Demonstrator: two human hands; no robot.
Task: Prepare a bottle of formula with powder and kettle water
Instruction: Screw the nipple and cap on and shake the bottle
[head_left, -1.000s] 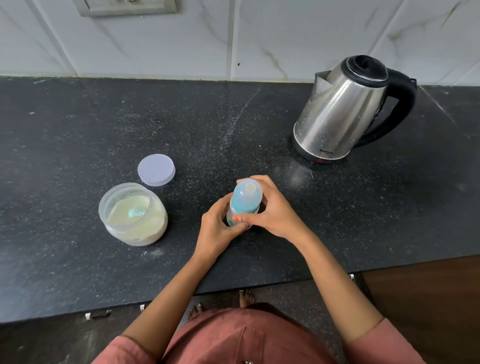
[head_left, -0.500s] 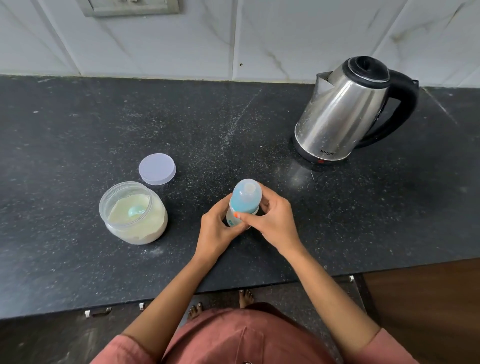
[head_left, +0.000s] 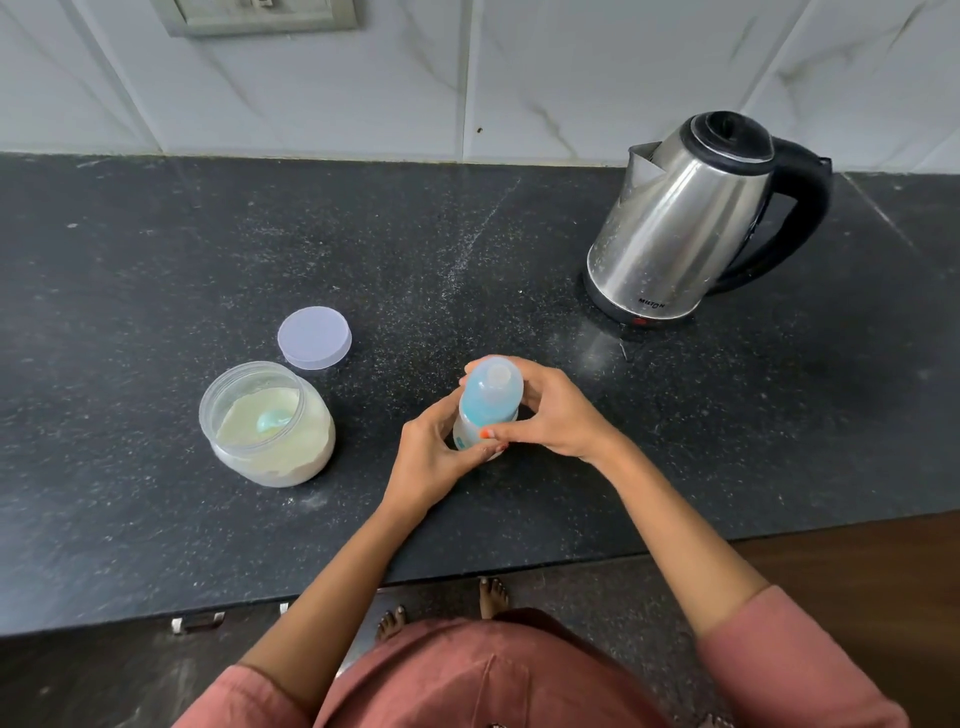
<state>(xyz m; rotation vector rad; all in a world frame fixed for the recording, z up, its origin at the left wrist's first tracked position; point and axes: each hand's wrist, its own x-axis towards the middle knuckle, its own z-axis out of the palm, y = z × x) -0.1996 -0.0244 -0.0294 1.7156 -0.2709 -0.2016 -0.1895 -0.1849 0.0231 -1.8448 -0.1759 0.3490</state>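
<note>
A small baby bottle (head_left: 487, 402) with a blue collar and a clear cap stands upright on the black counter (head_left: 156, 249). My left hand (head_left: 431, 457) grips its lower body. My right hand (head_left: 550, 410) wraps around the blue collar and cap, thumb in front. To the left stands an open clear jar of pale formula powder (head_left: 267, 423) with a light blue scoop (head_left: 272, 421) lying in the powder. Its lilac lid (head_left: 314, 336) lies flat just behind the jar. A steel kettle (head_left: 685, 223) with a black lid and handle sits at the back right.
A white marble-tiled wall runs behind the counter, with a switch plate (head_left: 260, 15) at the top left. The counter's front edge lies near my body, with drawer handles (head_left: 197, 621) below it. A brown wooden surface (head_left: 857, 571) shows at the lower right.
My right hand has shifted around the bottle's top, its fingers now reaching further over the far side of the cap. The left hand and the bottle stay in place.
</note>
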